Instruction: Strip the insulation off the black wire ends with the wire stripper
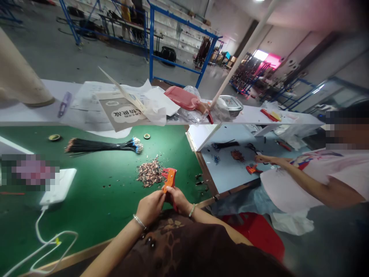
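My right hand (178,200) is closed around the handles of an orange and red wire stripper (170,179), its jaws pointing away from me. My left hand (151,206) is pinched closed against the near side of the tool; whatever its fingers hold is hidden. Just beyond the jaws lies a loose pile of short copper-coloured wire ends (149,173) on the green mat. Farther back, a bundle of black wires (100,146) rests lengthwise, with blue and whitish tips at its right end.
A white power bank (59,188) with a cable sits at left. Two small round tins, one a greenish tin (54,137), stand near the shelf. Papers (121,109) and a red pouch (182,97) lie on the raised shelf (25,113). A co-worker (311,181) works at the right-hand table.
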The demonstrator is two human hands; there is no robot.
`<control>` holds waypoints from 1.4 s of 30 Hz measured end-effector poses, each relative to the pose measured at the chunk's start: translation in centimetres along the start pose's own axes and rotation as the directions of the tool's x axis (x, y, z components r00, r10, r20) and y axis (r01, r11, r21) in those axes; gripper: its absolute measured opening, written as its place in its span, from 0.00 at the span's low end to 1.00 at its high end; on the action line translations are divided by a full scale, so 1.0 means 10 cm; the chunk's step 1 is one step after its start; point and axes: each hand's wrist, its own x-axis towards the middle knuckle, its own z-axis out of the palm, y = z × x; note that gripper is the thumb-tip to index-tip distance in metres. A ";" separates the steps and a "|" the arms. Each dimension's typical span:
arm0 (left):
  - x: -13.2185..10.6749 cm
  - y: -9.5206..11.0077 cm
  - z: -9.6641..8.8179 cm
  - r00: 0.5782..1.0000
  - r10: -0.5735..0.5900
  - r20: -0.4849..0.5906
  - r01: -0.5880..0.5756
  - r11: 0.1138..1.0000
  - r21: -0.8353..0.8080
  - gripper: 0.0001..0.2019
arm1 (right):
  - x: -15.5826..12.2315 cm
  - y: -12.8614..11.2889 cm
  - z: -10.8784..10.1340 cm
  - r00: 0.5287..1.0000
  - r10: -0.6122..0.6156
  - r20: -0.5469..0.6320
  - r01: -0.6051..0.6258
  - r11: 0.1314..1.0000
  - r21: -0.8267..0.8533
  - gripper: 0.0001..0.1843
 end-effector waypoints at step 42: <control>0.15 -0.62 -0.71 0.909 0.114 -0.401 -0.262 0.905 -0.335 0.12 | 0.04 -0.68 0.07 0.788 0.420 0.451 -0.319 0.904 -0.285 0.29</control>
